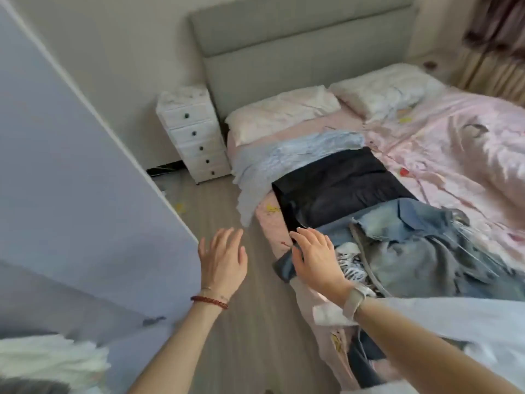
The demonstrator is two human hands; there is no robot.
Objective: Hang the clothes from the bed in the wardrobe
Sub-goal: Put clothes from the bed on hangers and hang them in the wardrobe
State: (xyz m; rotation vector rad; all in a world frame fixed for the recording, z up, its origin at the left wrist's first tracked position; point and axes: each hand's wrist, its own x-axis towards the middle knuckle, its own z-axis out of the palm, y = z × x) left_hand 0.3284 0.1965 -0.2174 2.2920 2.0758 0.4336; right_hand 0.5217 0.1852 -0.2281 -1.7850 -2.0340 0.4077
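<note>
Clothes (397, 237) lie in a row along the near edge of the bed (454, 143), just beyond and to the right of the outstretched fingers. Nearest item: blue denim garment (426, 240), crumpled, its dark folded edge hanging over the mattress side directly under the right hand (315, 257). The right hand's fingers (301, 237) are straight and slightly spread, palm down, resting on or just above that denim edge; whether they actually touch it cannot be told. They hold nothing.

Past the right fingertips, a black garment (341, 186) is spread flat. Further beyond it, a light blue garment (284, 160) drapes over the bed edge toward the floor (227, 308). A black-and-white patterned piece (350, 265) shows just right of the right hand, tucked against the denim.

Left hand (221, 260) hovers over the floor, apart from the bed, fingers (218, 237) straight and loosely spread, empty. Red bead bracelet (210, 302) on the left wrist; pale watch strap (355, 301) on the right wrist.

To the left of the left fingers stands a large pale lilac panel (71, 166), possibly the wardrobe door. Far ahead of both hands: white drawer unit (193, 135) beside the grey headboard (298, 52), and two pillows (284, 112) at the head of the bed. Pink duvet (468, 143) bunched well right of the fingers.
</note>
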